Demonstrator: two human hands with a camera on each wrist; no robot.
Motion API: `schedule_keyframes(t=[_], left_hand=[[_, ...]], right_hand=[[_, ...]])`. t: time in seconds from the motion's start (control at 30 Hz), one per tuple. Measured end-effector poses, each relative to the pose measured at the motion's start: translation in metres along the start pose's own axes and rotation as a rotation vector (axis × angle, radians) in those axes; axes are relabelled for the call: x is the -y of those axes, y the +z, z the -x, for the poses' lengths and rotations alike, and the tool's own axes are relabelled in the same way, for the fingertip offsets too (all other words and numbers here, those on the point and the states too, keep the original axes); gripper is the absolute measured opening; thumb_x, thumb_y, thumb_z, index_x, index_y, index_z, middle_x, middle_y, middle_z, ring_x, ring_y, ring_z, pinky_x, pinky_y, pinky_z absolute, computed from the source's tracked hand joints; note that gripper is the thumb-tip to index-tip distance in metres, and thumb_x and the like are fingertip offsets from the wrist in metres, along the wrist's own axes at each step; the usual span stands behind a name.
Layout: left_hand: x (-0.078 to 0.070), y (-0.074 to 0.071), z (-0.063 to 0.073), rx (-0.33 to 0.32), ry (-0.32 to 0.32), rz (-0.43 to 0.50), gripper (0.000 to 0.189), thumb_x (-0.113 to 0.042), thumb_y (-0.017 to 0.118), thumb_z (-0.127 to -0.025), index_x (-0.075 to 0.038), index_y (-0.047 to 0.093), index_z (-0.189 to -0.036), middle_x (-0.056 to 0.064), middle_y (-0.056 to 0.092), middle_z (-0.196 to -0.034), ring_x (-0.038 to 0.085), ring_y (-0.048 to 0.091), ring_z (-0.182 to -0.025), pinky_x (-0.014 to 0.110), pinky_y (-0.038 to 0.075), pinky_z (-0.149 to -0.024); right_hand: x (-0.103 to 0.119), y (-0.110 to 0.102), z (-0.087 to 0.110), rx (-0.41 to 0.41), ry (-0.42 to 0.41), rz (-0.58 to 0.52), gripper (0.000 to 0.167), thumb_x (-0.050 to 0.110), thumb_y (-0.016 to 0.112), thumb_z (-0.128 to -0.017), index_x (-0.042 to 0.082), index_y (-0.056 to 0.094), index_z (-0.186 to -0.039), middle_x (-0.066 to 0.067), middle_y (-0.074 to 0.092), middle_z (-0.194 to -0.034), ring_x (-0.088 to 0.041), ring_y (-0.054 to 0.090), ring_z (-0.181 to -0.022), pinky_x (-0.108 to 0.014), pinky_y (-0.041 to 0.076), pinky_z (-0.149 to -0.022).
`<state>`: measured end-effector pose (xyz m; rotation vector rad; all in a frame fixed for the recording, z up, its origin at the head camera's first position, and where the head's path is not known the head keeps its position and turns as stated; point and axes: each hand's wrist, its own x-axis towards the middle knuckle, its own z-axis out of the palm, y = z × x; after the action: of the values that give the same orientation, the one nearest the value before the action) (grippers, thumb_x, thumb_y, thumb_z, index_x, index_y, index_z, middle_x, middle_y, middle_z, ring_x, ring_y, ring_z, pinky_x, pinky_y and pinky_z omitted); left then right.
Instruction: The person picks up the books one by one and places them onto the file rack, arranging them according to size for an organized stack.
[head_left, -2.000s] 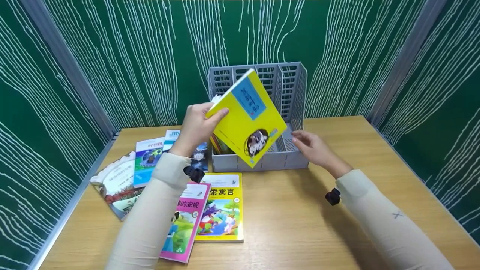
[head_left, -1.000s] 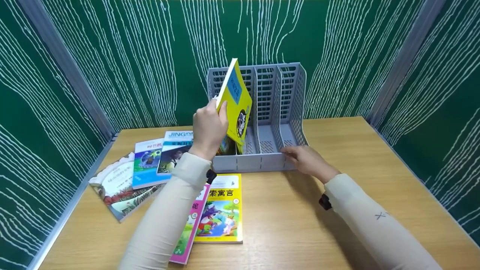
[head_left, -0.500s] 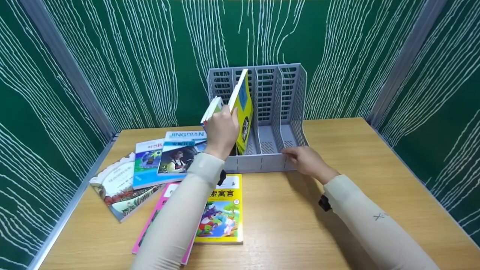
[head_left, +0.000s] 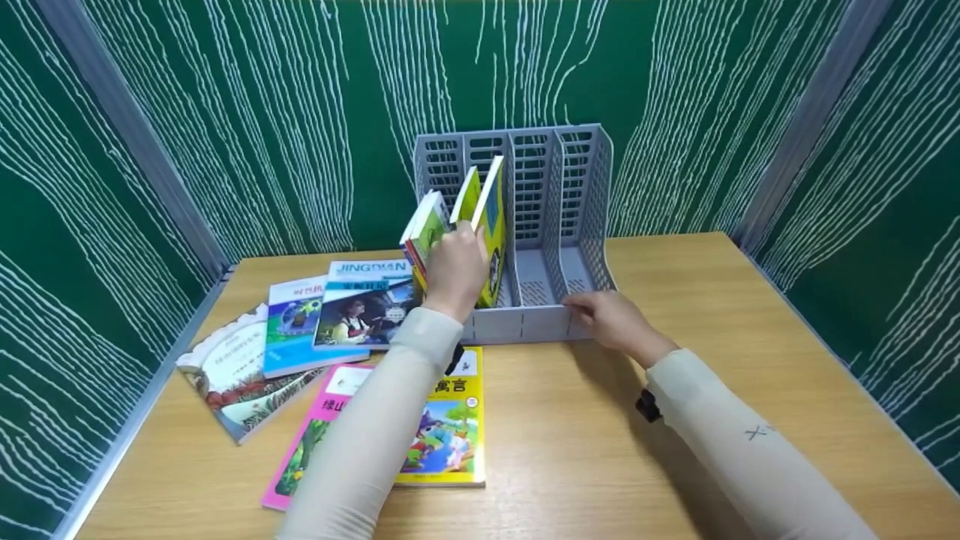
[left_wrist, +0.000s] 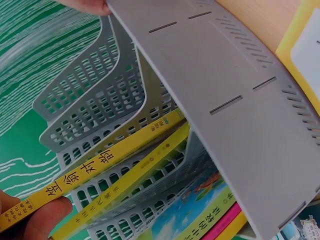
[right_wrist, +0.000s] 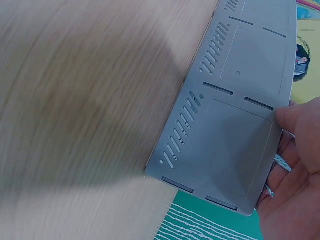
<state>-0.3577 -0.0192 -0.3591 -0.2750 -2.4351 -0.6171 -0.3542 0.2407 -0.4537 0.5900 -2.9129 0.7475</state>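
Note:
My left hand [head_left: 456, 270] pinches a yellow book [head_left: 493, 225] by its spine, thumb on one side and fingers on the other. The book stands upright in the second compartment from the left of a grey file rack [head_left: 499, 326], its lower end behind the front wall. A thinner yellow book [left_wrist: 135, 175] leans beside it in the same compartment. Several books [head_left: 424, 229] fill the leftmost compartment, partly hidden behind my left hand. With thumb and fingers, my right hand [head_left: 619, 322] grips the top edge of the rack's front wall, near its right end.
Left of the rack lie overlapping books: a blue-and-white one [head_left: 360, 307], a blue one [head_left: 296, 322] and a pale one [head_left: 240, 375]. Nearer, a pink book [head_left: 300, 457] overlaps a yellow picture-cover book [head_left: 457, 427] under my left forearm. Green panels [head_left: 300, 112] enclose the table.
My left hand turned the yellow book from cover-facing to spine-forward and lowered it into the second compartment. The right hand moved onto the rack's front edge and stayed there.

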Motion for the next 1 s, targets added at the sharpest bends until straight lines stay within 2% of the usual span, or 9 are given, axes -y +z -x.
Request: schedule_keyframes(t=[0.1,0.3,0.5,0.6,0.67,0.8,0.9,1.0], left_hand=[[-0.002,0.003,0.0,0.009,0.002,-0.033,0.034,-0.021,0.052,-0.116,0.004,0.072,-0.106,0.019,0.079,-0.088,0.029,0.078,-0.071,0.034,0.064,-0.059],[-0.004,0.01,-0.001,0.031,-0.008,-0.079,0.033,-0.021,0.053,-0.116,0.004,0.073,-0.108,0.019,0.079,-0.089,0.03,0.079,-0.072,0.037,0.065,-0.059],[-0.006,0.013,-0.002,0.033,-0.001,-0.106,0.027,-0.021,0.056,-0.114,0.002,0.069,-0.112,0.018,0.078,-0.09,0.03,0.078,-0.072,0.038,0.064,-0.059],[-0.006,0.014,-0.003,0.001,0.048,-0.121,0.018,-0.014,0.059,-0.111,0.002,0.065,-0.119,0.017,0.077,-0.096,0.028,0.078,-0.072,0.036,0.064,-0.058],[-0.006,0.016,-0.003,-0.033,0.092,-0.14,0.02,-0.007,0.062,-0.106,0.002,0.063,-0.123,0.016,0.076,-0.102,0.027,0.078,-0.074,0.035,0.065,-0.06],[-0.003,0.018,-0.004,-0.087,0.189,-0.224,0.031,-0.003,0.068,-0.1,0.003,0.065,-0.131,0.016,0.073,-0.112,0.027,0.076,-0.093,0.034,0.067,-0.077],[-0.001,0.017,-0.007,-0.103,0.241,-0.316,0.03,-0.005,0.067,-0.103,0.001,0.07,-0.132,0.015,0.074,-0.116,0.028,0.071,-0.106,0.036,0.064,-0.088],[-0.001,0.014,-0.012,-0.094,0.259,-0.375,0.028,-0.008,0.062,-0.108,-0.002,0.073,-0.132,0.014,0.073,-0.119,0.028,0.068,-0.108,0.036,0.06,-0.087]], right_hand=[[0.0,0.0,0.0,-0.009,-0.01,-0.001,0.031,0.001,0.061,-0.107,-0.003,0.073,-0.135,-0.024,0.074,-0.135,-0.046,0.07,-0.127,-0.061,0.054,-0.113],[0.0,0.002,0.0,-0.031,-0.034,0.001,0.029,0.001,0.061,-0.107,-0.004,0.074,-0.132,-0.024,0.075,-0.133,-0.045,0.071,-0.125,-0.061,0.055,-0.111],[0.0,0.001,0.0,-0.024,-0.015,-0.009,0.03,0.002,0.06,-0.108,-0.003,0.074,-0.134,-0.024,0.075,-0.135,-0.045,0.07,-0.128,-0.061,0.054,-0.113],[0.0,0.0,0.001,-0.018,-0.007,-0.014,0.03,0.002,0.06,-0.107,-0.003,0.073,-0.134,-0.024,0.074,-0.135,-0.045,0.07,-0.128,-0.061,0.053,-0.113],[0.0,0.0,0.001,-0.018,-0.012,-0.009,0.03,0.002,0.06,-0.107,-0.003,0.073,-0.134,-0.024,0.074,-0.135,-0.045,0.07,-0.127,-0.061,0.054,-0.113],[0.0,0.0,0.001,-0.028,-0.023,-0.001,0.029,0.003,0.061,-0.107,-0.003,0.074,-0.133,-0.024,0.075,-0.133,-0.045,0.071,-0.126,-0.061,0.054,-0.112],[0.0,0.0,0.001,-0.027,-0.016,-0.002,0.03,0.002,0.062,-0.107,-0.003,0.074,-0.133,-0.024,0.075,-0.134,-0.046,0.071,-0.126,-0.061,0.054,-0.113],[0.001,-0.001,0.001,-0.019,-0.006,-0.004,0.031,0.002,0.061,-0.107,-0.003,0.073,-0.135,-0.024,0.074,-0.136,-0.046,0.07,-0.128,-0.061,0.053,-0.114]])
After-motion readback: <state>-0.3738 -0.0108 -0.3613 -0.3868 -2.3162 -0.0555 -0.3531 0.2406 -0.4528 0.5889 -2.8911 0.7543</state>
